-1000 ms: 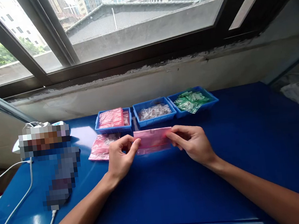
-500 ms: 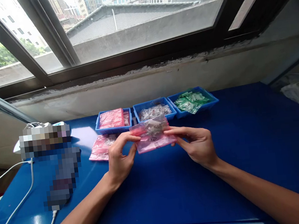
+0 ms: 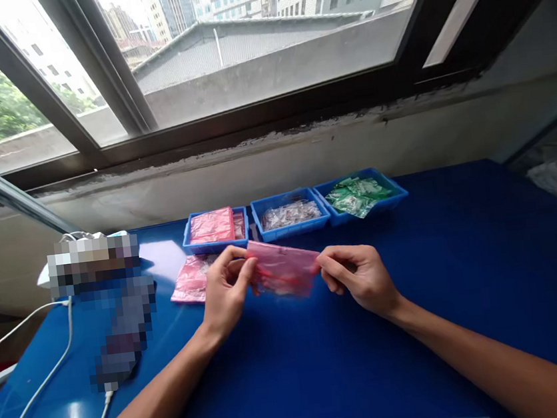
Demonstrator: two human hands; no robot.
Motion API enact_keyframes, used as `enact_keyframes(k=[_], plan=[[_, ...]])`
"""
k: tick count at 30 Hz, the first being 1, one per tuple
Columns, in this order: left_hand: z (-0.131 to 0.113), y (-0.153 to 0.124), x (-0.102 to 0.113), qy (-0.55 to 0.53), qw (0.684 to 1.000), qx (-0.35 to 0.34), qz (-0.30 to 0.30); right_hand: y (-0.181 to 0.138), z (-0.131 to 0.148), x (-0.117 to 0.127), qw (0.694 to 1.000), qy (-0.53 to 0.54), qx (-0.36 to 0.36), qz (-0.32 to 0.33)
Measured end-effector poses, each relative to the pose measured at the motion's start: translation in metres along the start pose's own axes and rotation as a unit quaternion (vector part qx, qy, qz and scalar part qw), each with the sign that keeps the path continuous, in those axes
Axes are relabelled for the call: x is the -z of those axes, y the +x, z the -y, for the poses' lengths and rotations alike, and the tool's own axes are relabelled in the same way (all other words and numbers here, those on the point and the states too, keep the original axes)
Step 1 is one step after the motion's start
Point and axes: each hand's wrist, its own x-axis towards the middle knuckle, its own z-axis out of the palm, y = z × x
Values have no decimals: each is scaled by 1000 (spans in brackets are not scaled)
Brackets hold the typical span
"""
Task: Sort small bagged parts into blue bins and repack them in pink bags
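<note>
A pink see-through plastic bag (image 3: 287, 265) is stretched between my two hands above the blue table, its lower part blurred by motion. My left hand (image 3: 227, 285) pinches its left edge between thumb and fingers. On the opposite side, my right hand (image 3: 359, 277) grips the right edge with curled fingers. Something red shows in or behind the bag, too blurred to name. Beside my left hand, partly covered by it, lies a pile of pink bags (image 3: 189, 283) on the table.
Along the back stand three blue trays: one with pink bags (image 3: 212, 225), one with clear packets (image 3: 292, 214), one with green packets (image 3: 357, 193). A blurred-out dark object (image 3: 126, 330) with a white cable (image 3: 43, 397) lies left, below a white power strip (image 3: 45, 276). The table (image 3: 443, 284) meets the window wall.
The bag has turned over between my hands; its printed mark and grey contents no longer show plainly. My hands are slightly lower, and the clear-packet tray behind is less covered.
</note>
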Motion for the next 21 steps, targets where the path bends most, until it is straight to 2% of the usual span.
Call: enact_keyframes(k=[2,5,7,9,11,14,15,17,19,21], plan=[[-8,10,10,-6,998,-15,-60,1,0,1,1000,-6,8,6],[-22,35,36,15,990,-38,-139,1,2,1,999,-26,22,21],[-27,52,57,61,985,-46,-158,2,4,1,998,-39,34,34],[-28,66,75,173,971,-46,-158,2,5,0,997,-47,45,42],[-27,73,87,341,925,-61,-159,3,6,-1,996,-49,51,47],[-24,70,90,512,829,-152,-165,4,7,0,996,-50,53,51],[-23,67,89,534,809,-189,-158,4,7,0,996,-51,54,53],[-19,60,83,540,800,-241,-101,4,7,0,995,-55,57,56],[-13,54,79,529,813,-245,-2,4,7,0,995,-58,62,60],[-9,50,77,527,817,-223,67,3,7,0,994,-61,66,65]])
